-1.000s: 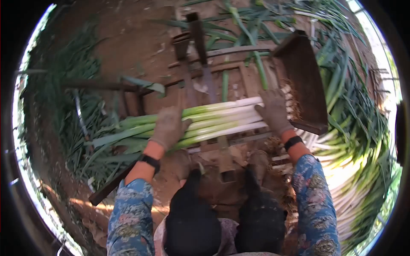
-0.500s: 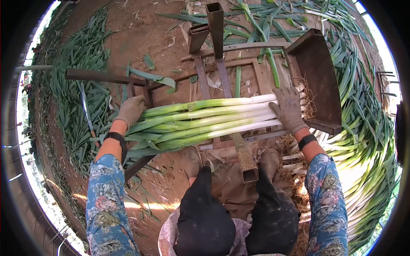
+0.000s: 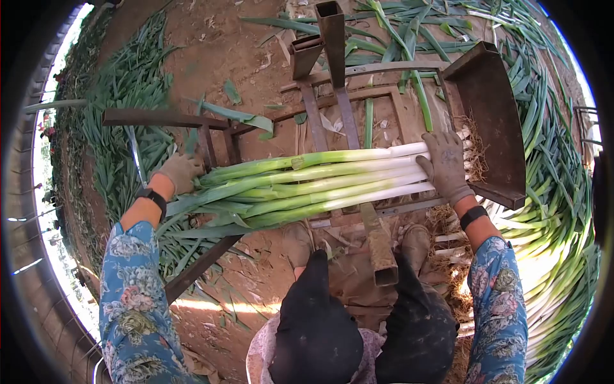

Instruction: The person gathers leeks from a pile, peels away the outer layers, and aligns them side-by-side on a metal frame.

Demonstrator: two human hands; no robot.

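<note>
A bundle of several leeks (image 3: pixel 320 176) lies crosswise on a rusty metal frame (image 3: pixel 409 203), white ends to the right and green leaves to the left. My gloved right hand (image 3: pixel 446 163) is closed over the white stalks near their roots (image 3: pixel 473 150), thumb on the near side. Beside an upright of the frame, my gloved left hand (image 3: pixel 179 171) has its fingers curled at the far edge of the green leaves; the fingertips are partly hidden. A thin metal blade-like strip (image 3: pixel 135 153) stands just beyond my left wrist.
A curved metal end plate (image 3: pixel 489 109) stands right of the roots. Many leeks (image 3: pixel 543 269) are piled at the right. Cut leaves (image 3: pixel 128 121) heap at the left, with more scattered on the earth floor (image 3: pixel 217 57). A square metal tube (image 3: pixel 378 249) projects toward my legs.
My left hand has slid left along the leaves, away from the stalks. My right hand keeps its place on the white ends. The whole view has shifted slightly.
</note>
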